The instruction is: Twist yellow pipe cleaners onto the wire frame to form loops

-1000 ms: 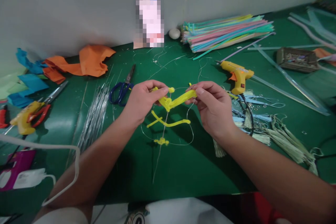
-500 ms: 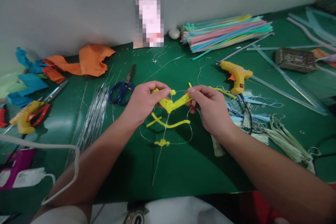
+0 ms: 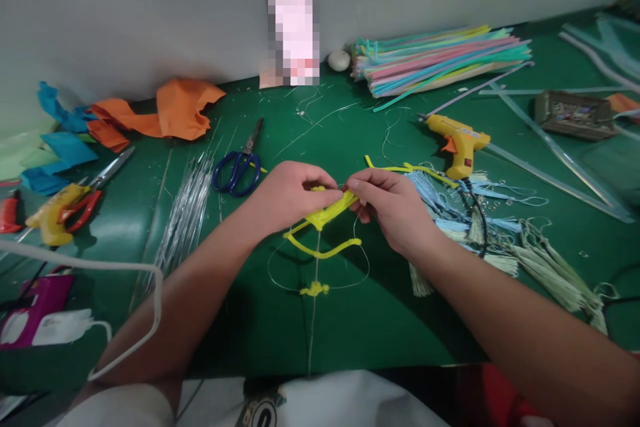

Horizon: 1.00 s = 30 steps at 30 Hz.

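Left hand (image 3: pixel 293 193) and right hand (image 3: pixel 393 200) both pinch yellow strips (image 3: pixel 323 217), frame centre, fingertips close together; a hard tug could bend the wire (image 3: pixel 312 333) or work strips loose; phone (image 3: pixel 295 30), upper centre, pixelated; white tag (image 3: pixel 63 328), lower left, too small to read; no brand legible.

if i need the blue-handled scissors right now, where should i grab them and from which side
Probably by the blue handle loops, coming from your near side: the scissors lie with those loops toward you and the blades pointing away. Your left hand is the closer one, but it seems occupied with the yellow strips.
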{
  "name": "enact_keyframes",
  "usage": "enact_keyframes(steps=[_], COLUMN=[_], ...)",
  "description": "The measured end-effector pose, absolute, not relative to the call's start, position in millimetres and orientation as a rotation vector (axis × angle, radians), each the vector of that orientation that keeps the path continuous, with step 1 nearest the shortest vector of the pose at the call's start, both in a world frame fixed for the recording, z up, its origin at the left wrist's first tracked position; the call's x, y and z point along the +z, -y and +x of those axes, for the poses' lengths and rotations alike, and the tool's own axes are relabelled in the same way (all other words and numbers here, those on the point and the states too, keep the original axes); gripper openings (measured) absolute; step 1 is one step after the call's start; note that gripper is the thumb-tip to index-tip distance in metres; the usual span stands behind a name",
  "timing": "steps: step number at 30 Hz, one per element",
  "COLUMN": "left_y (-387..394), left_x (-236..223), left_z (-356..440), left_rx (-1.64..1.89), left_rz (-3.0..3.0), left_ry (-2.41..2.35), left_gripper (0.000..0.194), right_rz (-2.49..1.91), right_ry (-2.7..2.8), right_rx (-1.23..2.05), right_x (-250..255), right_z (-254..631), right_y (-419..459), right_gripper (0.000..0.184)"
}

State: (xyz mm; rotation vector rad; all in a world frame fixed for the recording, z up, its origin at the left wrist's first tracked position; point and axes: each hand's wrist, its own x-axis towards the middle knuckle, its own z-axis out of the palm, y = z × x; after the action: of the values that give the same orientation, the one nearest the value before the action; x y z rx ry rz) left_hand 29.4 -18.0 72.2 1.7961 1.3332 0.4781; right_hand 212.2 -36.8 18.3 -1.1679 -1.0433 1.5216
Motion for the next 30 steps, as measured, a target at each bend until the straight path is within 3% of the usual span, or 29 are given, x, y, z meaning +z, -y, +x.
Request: enact_keyframes(steps=[25,30], left_y=[20.5,22.4], left_x=[64.9,65.6], left_z=[34.9,36.3], left_rx=[0.612,0.644], left_rz=[1.893,1.892], left_ry=[-1.414,-1.399], left_gripper=[0.015,0.014], right_rz=[-1.144,-1.178], right_ry=[0.92,1.014], right_rx=[1.537,1.472], right_x=[23.4,23.5], right_z=[211.8,213.7], right_y=[35.2,34.9], right_gripper=[0.021,0.015])
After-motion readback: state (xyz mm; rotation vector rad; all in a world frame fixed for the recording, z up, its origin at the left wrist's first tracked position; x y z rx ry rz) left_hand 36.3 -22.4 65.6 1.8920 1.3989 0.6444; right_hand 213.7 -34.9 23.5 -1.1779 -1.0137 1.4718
